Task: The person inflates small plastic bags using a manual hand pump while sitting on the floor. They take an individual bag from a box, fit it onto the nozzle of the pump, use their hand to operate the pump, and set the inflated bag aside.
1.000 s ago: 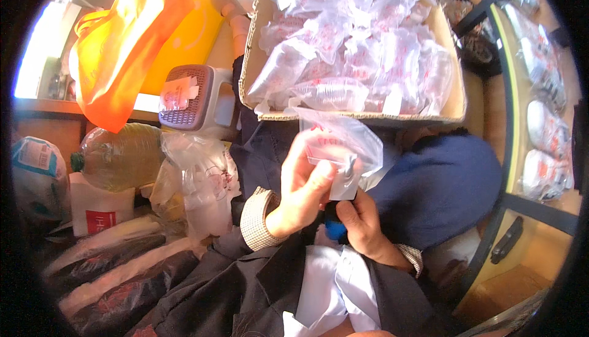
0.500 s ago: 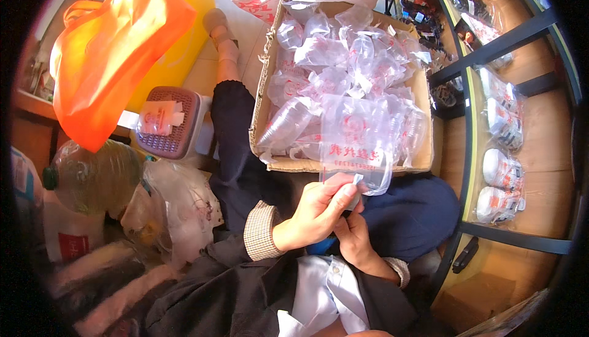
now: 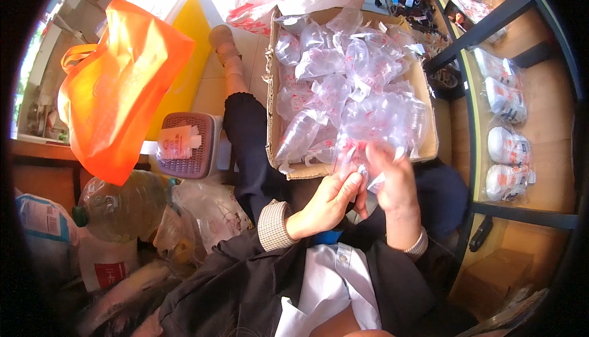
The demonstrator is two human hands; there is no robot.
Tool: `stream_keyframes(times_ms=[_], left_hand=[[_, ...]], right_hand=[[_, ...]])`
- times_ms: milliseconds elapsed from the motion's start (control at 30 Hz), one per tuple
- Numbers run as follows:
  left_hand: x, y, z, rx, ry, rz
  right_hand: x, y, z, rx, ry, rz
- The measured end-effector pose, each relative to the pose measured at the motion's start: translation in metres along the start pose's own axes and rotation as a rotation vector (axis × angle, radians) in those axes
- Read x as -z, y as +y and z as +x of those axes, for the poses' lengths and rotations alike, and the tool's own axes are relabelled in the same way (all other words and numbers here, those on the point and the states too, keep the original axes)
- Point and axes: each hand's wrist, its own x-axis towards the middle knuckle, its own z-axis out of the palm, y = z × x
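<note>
My left hand (image 3: 328, 203) is closed in a pinch on a clear plastic bag (image 3: 351, 152) with red print, close to the front edge of the cardboard box. My right hand (image 3: 397, 187) is raised beside it, at the bag's right side; motion smears its fingers, so their grip is unclear. A small white strip (image 3: 375, 182) shows between the two hands. Inside the cardboard box (image 3: 316, 170) lie many clear bags (image 3: 320, 61), several holding clear ribbed plastic pieces that look like cups. The held bag overlaps this pile, so its far end is hard to separate.
To the left hangs an orange bag (image 3: 126, 85) near a yellow panel (image 3: 178, 73). A purple-lidded stool-like bin (image 3: 184, 162) carries a small packet (image 3: 179, 142). A large clear bottle (image 3: 119, 208) lies nearer. Shelves (image 3: 521, 214) with wrapped shoes (image 3: 508, 147) stand right.
The bag, flat and spread over the box before, is now gathered and bunched near my left hand. My right hand has risen from below the left to its right side.
</note>
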Motion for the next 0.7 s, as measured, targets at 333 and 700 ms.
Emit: stream_keyframes(times_ms=[333, 700], left_hand=[[-0.004, -0.007, 0.006, -0.46, 0.436, -0.275], [-0.003, 0.015, 0.023, -0.417, 0.544, -0.166]], right_hand=[[0.022, 0.013, -0.023, 0.345, 0.022, -0.347], [0.04, 0.069, -0.067, -0.224, -0.326, -0.254]])
